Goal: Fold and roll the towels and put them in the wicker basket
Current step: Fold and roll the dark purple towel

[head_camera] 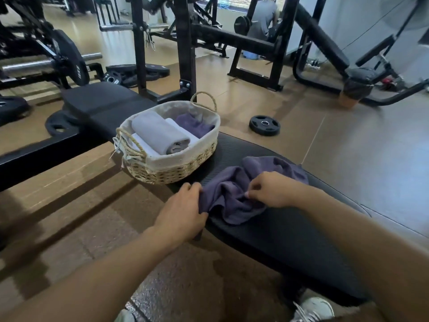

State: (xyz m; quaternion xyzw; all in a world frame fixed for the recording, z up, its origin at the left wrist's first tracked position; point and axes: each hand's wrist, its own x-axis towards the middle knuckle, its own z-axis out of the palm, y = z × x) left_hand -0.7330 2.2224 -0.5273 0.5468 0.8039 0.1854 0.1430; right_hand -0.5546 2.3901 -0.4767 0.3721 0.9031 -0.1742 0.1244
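Note:
A crumpled purple towel (234, 194) lies on the black padded bench (290, 231) in front of me. My left hand (183, 212) grips its left edge. My right hand (271, 190) pinches a fold near the towel's middle. Behind it on the bench stands the wicker basket (171, 168) with a pale cloth lining and rope handles. Inside the basket lie a rolled grey towel (160, 133), a white rolled towel (181, 129) partly under it, and a loosely bunched purple towel (192, 124) at the back.
A black weight plate (264, 125) lies on the brown floor to the right of the basket. Black gym machine frames (185, 54) and a loaded barbell (67, 59) stand behind the bench. A person (262, 17) crouches far back.

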